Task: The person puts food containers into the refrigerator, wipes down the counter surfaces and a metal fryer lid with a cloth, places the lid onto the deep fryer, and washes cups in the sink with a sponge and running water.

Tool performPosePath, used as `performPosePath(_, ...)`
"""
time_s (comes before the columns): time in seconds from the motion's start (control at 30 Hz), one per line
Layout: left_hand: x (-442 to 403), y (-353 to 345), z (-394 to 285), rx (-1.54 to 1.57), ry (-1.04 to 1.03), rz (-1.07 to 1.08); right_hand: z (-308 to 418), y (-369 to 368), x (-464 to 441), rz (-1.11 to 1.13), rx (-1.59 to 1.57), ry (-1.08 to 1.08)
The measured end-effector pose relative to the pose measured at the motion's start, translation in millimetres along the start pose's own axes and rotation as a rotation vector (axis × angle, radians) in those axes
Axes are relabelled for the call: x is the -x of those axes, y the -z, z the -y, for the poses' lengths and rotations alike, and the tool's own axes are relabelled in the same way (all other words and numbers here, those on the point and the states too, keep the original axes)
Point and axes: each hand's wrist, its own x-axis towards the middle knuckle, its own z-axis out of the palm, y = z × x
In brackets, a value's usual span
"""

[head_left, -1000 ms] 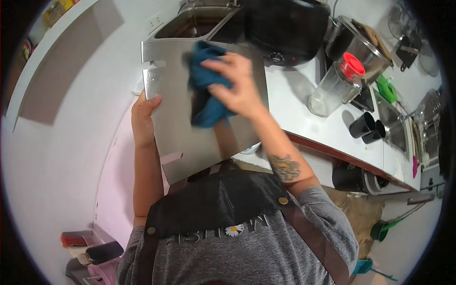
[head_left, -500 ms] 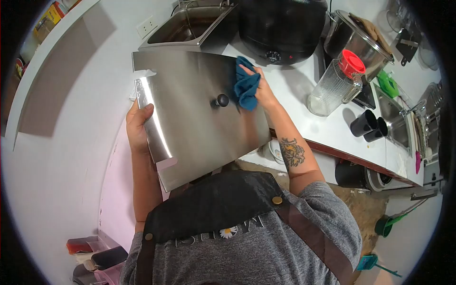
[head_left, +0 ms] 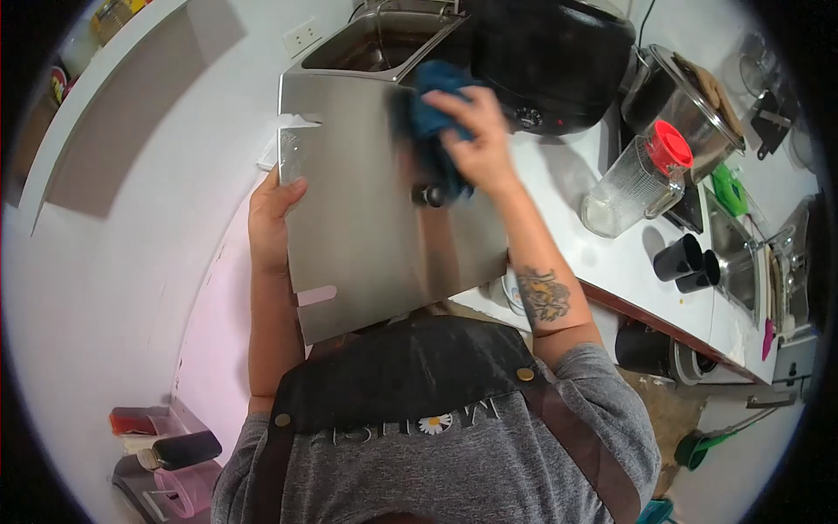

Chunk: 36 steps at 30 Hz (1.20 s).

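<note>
My left hand (head_left: 274,218) grips the left edge of a stainless steel lid (head_left: 349,218), with the thumb on top. The lid is tilted in front of my apron and has slots at its left edge and a black knob (head_left: 428,196). A dark blue cloth (head_left: 443,92), blurred by motion, is in my right hand (head_left: 478,140), against the lid's upper right part. Part of the lid's right side is hidden behind my right hand and the cloth.
Beyond the lid are a metal fryer basin (head_left: 375,44) and a black round appliance (head_left: 550,65). On the white counter stand a glass pitcher (head_left: 624,196) with a red top, black cups (head_left: 679,258) and a steel pot (head_left: 672,96). A sink (head_left: 731,240) is at right.
My right hand and the cloth have moved up and inward from the lid's right edge. The lid has turned slightly, its left edge now more upright, and my view has shifted a little.
</note>
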Motion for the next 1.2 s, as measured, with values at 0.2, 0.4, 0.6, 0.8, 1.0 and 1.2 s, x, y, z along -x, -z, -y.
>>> performPosePath(0.2, 0, 15, 10, -0.025, -0.001, -0.051, -66, -4, 65, 0.136, 0.134, -0.382)
performPosePath(0.4, -8, 40, 16, 0.017, 0.064, -0.106, -66, 61, 76, 0.531, 1.076, -0.866)
performPosePath(0.6, -28, 46, 0, 0.276, 0.184, 0.074, -38, 61, 19, 0.085, -0.244, -0.519)
performPosePath(0.8, -52, 39, -35, 0.141, 0.294, 0.074, -65, 79, 15, 0.686, -0.337, -0.835)
performPosePath(1.0, -99, 38, -50, 0.059, 0.164, 0.007, -64, 59, 22, 0.326, -1.058, -0.991)
performPosePath(1.2, -114, 101, 25, 0.216, 0.167, -0.044, -60, 52, 25, 0.156, -1.083, -1.057)
